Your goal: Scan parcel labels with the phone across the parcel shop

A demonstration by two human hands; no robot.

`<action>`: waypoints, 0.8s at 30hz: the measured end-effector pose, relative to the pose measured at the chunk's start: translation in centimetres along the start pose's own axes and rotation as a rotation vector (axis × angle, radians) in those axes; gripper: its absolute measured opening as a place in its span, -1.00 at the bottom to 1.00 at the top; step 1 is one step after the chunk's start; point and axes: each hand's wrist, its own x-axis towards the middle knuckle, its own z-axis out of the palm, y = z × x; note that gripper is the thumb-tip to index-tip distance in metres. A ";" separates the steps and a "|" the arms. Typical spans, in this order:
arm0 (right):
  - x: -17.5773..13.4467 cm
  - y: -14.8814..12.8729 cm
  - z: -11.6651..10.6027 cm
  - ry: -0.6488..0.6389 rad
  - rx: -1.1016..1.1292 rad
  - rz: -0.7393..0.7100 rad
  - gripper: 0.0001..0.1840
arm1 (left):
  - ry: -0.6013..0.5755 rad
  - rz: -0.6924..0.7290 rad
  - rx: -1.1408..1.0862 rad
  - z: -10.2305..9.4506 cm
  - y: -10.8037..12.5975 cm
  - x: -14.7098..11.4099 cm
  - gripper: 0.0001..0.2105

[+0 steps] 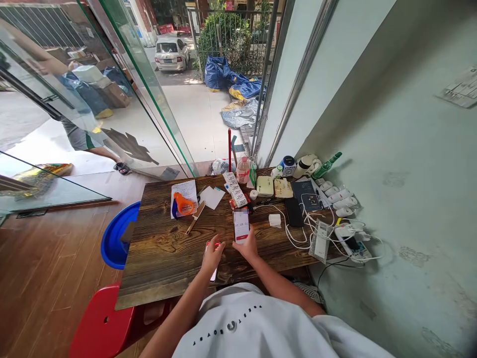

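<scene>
My right hand [249,247] grips the lower end of a smartphone [241,224], thumb along its right edge. The lit screen shows a running-clock style readout and a red button at the bottom. To the left, my left hand [212,257] hovers over or rests on a second phone [213,275]; its fingers are apart, and they cover much of that phone. Just beyond the held phone lies a strip of printed number labels [236,191]. A wooden-handled tool [196,218] and an orange tape dispenser [183,203] sit farther left on papers and wood.
The dark wooden table [164,258] also bears a black phone [294,212], white cables [288,238], a pink bottle [243,170], small printers [265,186] and paper rolls [345,203]. A red stool [100,320] and blue basin [118,238] stand left. Someone's leg [106,153] shows behind the glass.
</scene>
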 end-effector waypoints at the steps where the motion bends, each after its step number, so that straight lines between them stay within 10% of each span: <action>1: 1.0 1.2 0.2 0.035 -0.032 0.019 -0.01 | 0.067 -0.053 0.067 0.2 -1.5 0.3 -0.33; 8: 6.2 7.8 1.4 0.103 -0.164 0.052 0.00 | 0.240 -0.312 0.527 2.1 -9.6 -1.1 -0.04; 15: 7.0 9.1 1.7 0.136 -0.183 0.003 0.02 | 0.277 -0.287 0.721 2.8 -11.7 -0.6 -0.10; 20: 5.1 6.6 0.4 0.202 -0.115 -0.078 0.13 | 0.333 -0.306 0.627 1.8 -11.1 -0.7 -0.06; 24: 2.2 6.7 0.7 0.111 0.001 -0.145 -0.11 | 0.237 -0.273 0.133 1.1 -10.5 -0.4 -0.05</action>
